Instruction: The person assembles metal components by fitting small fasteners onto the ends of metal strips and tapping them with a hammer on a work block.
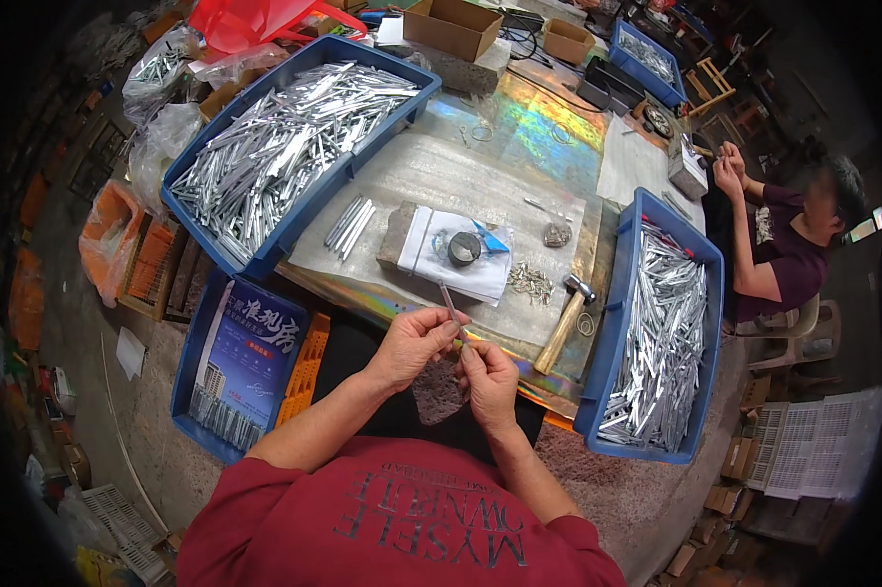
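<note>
Both hands meet at the near edge of the work table, around one thin grey metal strip point(450, 303). My left hand point(410, 344) pinches it from the left, and my right hand point(488, 382) pinches its lower part. Just beyond stands a block topped with white paper point(439, 274). A dark round metal cylinder point(463, 248) sits on the paper, with a blue scrap point(490, 240) beside it. To the right lie a pile of small metal pins point(530, 284) and a hammer point(564, 328) with a wooden handle. Several similar strips point(350, 228) lie side by side to the left.
Blue bins full of metal strips stand at left point(172, 186) and right point(720, 323). A lower blue tray point(185, 377) holds a printed sheet and strips. Cardboard boxes point(451, 29) are at the back. At far right a person point(778, 235) sits handling something small.
</note>
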### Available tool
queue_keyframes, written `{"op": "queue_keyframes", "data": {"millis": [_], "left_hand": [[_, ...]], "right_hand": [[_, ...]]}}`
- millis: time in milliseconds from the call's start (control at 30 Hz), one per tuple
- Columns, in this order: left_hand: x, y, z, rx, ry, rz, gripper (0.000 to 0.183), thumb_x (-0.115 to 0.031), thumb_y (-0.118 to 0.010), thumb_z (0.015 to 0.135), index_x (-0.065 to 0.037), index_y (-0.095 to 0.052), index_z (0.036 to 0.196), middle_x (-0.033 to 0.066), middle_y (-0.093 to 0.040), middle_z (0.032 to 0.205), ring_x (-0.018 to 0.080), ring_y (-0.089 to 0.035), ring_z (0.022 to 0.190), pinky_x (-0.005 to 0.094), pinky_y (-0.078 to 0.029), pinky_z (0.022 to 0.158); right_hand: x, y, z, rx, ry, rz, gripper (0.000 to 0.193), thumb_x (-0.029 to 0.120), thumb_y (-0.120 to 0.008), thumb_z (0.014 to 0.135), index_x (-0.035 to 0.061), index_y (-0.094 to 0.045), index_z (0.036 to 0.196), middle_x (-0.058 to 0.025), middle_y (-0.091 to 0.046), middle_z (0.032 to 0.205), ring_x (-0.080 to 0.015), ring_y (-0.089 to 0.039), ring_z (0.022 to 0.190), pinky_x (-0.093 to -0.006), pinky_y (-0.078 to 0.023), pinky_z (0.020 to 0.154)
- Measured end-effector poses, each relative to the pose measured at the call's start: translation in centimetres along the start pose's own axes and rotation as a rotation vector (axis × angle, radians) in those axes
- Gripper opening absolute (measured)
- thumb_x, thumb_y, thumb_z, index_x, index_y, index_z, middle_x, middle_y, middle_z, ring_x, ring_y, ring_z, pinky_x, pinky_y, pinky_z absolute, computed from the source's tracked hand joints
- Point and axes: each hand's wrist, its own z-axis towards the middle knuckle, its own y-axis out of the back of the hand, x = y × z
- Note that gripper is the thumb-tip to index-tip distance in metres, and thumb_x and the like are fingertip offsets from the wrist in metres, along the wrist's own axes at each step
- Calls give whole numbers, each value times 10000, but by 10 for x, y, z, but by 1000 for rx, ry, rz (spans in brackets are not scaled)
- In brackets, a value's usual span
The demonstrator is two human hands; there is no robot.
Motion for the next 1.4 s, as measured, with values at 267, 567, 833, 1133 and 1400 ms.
{"op": "queue_keyframes", "data": {"millis": [267, 567, 833, 1133, 1400], "left_hand": [[7, 3, -2, -65, 17, 53, 135, -153, -580, 779, -21, -580, 805, -15, -517, 616, 21, -437, 512, 130, -333, 426], [5, 6, -3, -104, -4, 100, 164, -196, -577, 786, -32, -579, 800, -6, -547, 635, 5, -436, 520, 122, -325, 429], [6, 8, -4, -79, 14, 132, 171, -204, -572, 791, -34, -575, 777, -16, -530, 616, 7, -419, 507, 131, -313, 426], [12, 14, -4, -70, 17, 117, 168, -200, -562, 798, -36, -573, 763, -24, -520, 604, 5, -401, 500, 137, -297, 421], [10, 6, -3, -27, 10, 117, 166, -191, -572, 789, -32, -571, 742, 11, -556, 631, 19, -446, 516, 138, -328, 429]], "right_hand": [[-1, 11, 4, -106, 520, -561, 85, 74, -547, 777, -11, -550, 778, -32, -517, 626, -101, -480, 543, -231, -385, 494], [11, 60, 74, -294, 675, -1124, 42, 46, -536, 717, 30, -544, 755, -126, -503, 693, -293, -505, 662, -370, -404, 591], [7, 54, 97, -250, 602, -1462, 55, 98, -527, 678, 70, -500, 717, -106, -500, 739, -282, -489, 726, -405, -350, 610], [12, 63, 80, -310, 526, -1135, 55, 81, -506, 742, 30, -486, 750, -142, -545, 710, -309, -529, 661, -373, -391, 554], [26, 73, 58, -268, 241, -341, 96, 79, -517, 796, -10, -535, 824, 4, -508, 664, -51, -449, 582, -192, -373, 520]]}}
